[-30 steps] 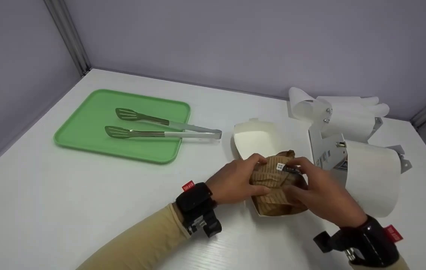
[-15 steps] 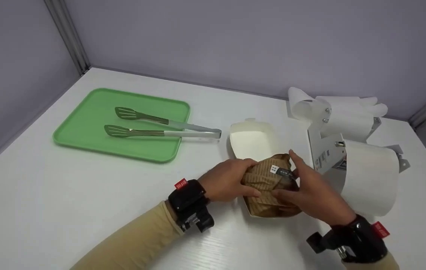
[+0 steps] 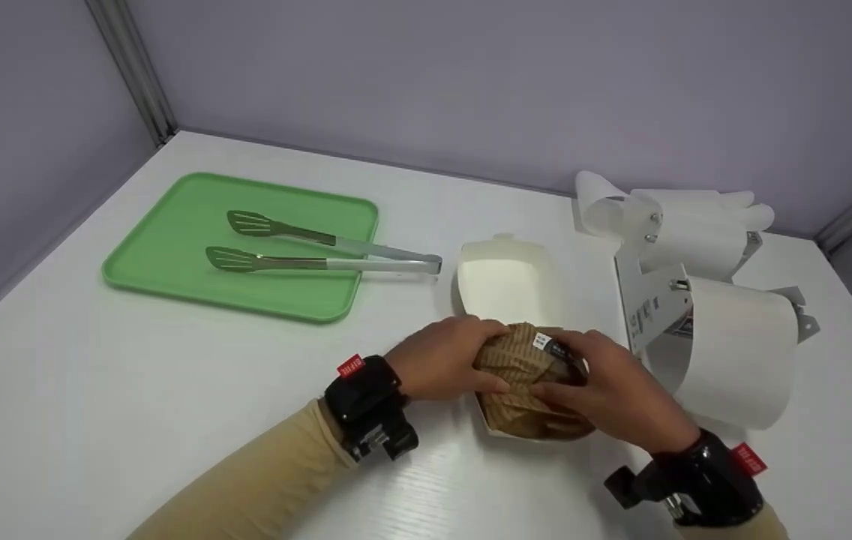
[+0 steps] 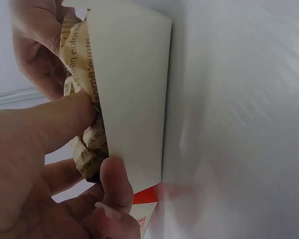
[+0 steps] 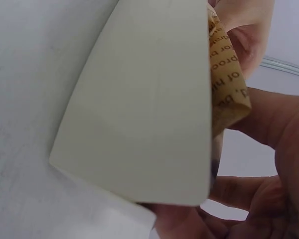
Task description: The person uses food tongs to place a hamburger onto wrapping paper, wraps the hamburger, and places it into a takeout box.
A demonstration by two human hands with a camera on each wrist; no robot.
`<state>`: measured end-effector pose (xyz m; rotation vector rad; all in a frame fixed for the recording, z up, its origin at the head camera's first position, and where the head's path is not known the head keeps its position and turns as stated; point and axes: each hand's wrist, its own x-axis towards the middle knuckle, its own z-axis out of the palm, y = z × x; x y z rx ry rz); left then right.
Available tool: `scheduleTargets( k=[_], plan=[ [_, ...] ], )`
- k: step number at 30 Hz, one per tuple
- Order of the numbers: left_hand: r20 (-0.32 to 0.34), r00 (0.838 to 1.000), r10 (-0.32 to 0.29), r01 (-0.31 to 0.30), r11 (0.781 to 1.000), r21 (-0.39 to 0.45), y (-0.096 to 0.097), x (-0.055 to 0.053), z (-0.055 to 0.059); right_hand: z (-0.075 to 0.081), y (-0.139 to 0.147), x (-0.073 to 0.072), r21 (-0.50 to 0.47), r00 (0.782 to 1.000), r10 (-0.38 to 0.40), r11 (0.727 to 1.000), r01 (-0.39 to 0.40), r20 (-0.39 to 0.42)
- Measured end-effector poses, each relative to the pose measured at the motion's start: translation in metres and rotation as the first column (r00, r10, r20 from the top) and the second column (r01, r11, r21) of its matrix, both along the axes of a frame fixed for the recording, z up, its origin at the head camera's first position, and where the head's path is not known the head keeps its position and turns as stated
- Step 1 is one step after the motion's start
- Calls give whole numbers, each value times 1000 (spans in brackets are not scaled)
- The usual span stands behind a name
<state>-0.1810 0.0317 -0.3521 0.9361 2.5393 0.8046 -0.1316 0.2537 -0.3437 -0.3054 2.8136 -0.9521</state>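
Observation:
A burger wrapped in brown printed paper, with a black-and-white label on top, sits in the base of an open white burger box. My left hand holds its left side; in the left wrist view the thumb presses the wrapper while a fingertip lies on the box wall. From the right, my right hand grips the burger with thumb and fingers. The right wrist view has the box wall in front, the wrapper showing above its rim. The burger's underside is hidden in the box.
A green tray lies at the left, with metal tongs resting across it, their handles past its right edge. White curved-sheet devices, one shaped like a hand and one a broad cylinder, stand at the right. Walls border the table behind.
The burger and box base have shifted a little left and toward me, both hands moving with them. My right index finger was raised half a second ago and now lies over the burger's top.

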Motion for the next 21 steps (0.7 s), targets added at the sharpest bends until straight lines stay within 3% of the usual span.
scheduleTargets(
  k=[4,7,9,16,21],
  plan=[
    [17,997,-80,81,996,-29,-4,1,4,0,-1,0,18,1000,3,1000,-3,0],
    [51,986,-157,157,988,17,-8,0,6,0,-2,0,23,1000,9,1000,-9,-8],
    [70,982,-176,174,984,47,-10,1,5,0,-4,1,14,1000,4,1000,-4,-5],
    [61,992,-107,107,994,11,-21,4,5,-4,-11,0,-86,1000,0,996,2,19],
    [109,987,-115,112,993,30,-32,1,7,0,-9,2,-217,983,86,975,-50,161]
  ],
)
